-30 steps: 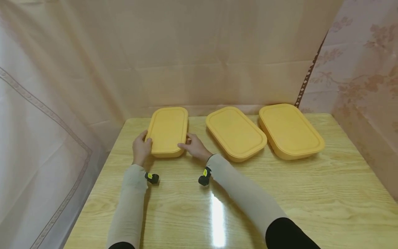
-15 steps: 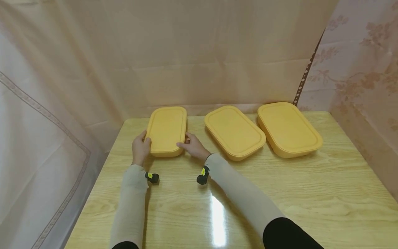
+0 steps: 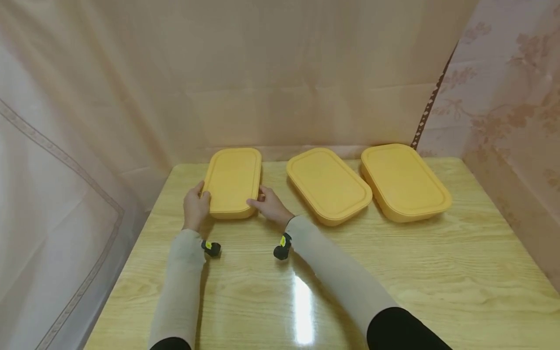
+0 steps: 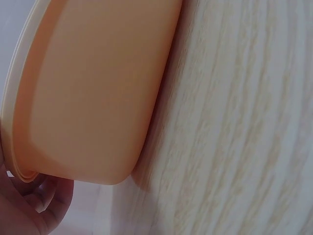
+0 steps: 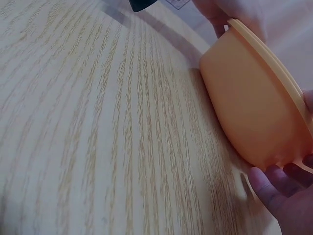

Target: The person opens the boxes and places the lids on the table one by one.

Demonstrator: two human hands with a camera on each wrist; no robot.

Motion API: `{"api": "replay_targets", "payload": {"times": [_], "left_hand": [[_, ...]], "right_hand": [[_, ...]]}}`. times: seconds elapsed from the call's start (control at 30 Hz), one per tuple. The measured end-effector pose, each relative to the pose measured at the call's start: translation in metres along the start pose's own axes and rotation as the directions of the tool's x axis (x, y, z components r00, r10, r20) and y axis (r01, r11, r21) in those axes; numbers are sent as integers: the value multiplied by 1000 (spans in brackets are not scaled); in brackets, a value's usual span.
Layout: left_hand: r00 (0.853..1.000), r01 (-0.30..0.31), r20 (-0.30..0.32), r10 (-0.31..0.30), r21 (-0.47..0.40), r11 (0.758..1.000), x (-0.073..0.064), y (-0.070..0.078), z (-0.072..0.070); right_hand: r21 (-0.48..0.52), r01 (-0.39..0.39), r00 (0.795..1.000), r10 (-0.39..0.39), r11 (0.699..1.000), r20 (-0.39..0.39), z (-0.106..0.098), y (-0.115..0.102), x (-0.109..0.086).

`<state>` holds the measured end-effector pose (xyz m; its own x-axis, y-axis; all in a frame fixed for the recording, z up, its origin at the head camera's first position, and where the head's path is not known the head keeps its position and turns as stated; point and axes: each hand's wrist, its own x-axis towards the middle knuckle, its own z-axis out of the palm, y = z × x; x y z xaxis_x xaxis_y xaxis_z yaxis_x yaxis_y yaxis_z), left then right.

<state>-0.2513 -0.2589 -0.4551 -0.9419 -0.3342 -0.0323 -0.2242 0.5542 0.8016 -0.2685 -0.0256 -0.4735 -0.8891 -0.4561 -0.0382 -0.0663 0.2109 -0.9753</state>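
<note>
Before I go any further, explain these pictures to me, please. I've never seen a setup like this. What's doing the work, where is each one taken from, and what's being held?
There's no robot here, just a person's bare left hand and right hand. The wide pictures come from a camera on the person's head, looking down. The two close-ups come from the left wrist camera and the right wrist camera.

On the wood-grain table lie the middle box and the right box, both yellow. Both hands hold a third yellow one, the left box, from either side, thumbs at the top edge. I can't tell whether it's slightly lifted.
</note>
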Motion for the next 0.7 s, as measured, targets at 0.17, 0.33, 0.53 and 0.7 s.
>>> {"api": "replay_targets", "payload": {"times": [0.17, 0.33, 0.53, 0.7], "left_hand": [[1000, 7, 8, -7, 20, 1000, -1, 2, -2], [1000, 12, 8, -12, 25, 1000, -2, 1, 0], [1000, -21, -15, 22, 60, 998, -3, 2, -2], [1000, -25, -9, 26, 73, 997, -3, 2, -1]], "right_hand": [[-15, -1, 1000, 1, 1000, 7, -1, -3, -1], [-35, -15, 1000, 15, 999, -2, 0, 1, 1], [-40, -6, 1000, 6, 999, -3, 1, -2, 2], [-27, 2, 1000, -2, 1000, -8, 2, -1, 3]]}}
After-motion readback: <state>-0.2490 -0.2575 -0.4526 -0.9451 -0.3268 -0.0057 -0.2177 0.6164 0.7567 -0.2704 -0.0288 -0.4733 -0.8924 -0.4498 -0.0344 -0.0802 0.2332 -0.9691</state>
